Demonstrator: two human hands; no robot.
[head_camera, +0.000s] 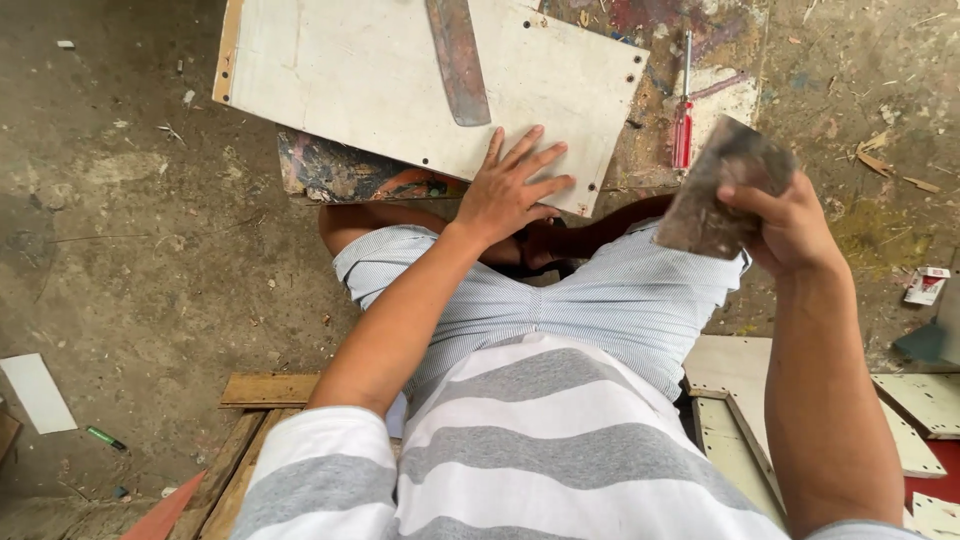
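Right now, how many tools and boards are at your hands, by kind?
White board with holes: 1
Rusty flat blade: 1
Red-handled screwdriver: 1
Stained scraper in right hand: 1
Total: 4
Left hand presses the board.

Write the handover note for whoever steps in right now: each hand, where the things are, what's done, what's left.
Left hand: flat, fingers spread, pressing on the near right corner of the white board.
Right hand: raised off the board, grip closed on a worn, stained scraper blade.
White board lies over a paint-smeared stand; a long rusty blade rests on top of it.
Red-handled screwdriver lies to the right of the board.
Done: board steadied. Left: the scraper has not touched the board.
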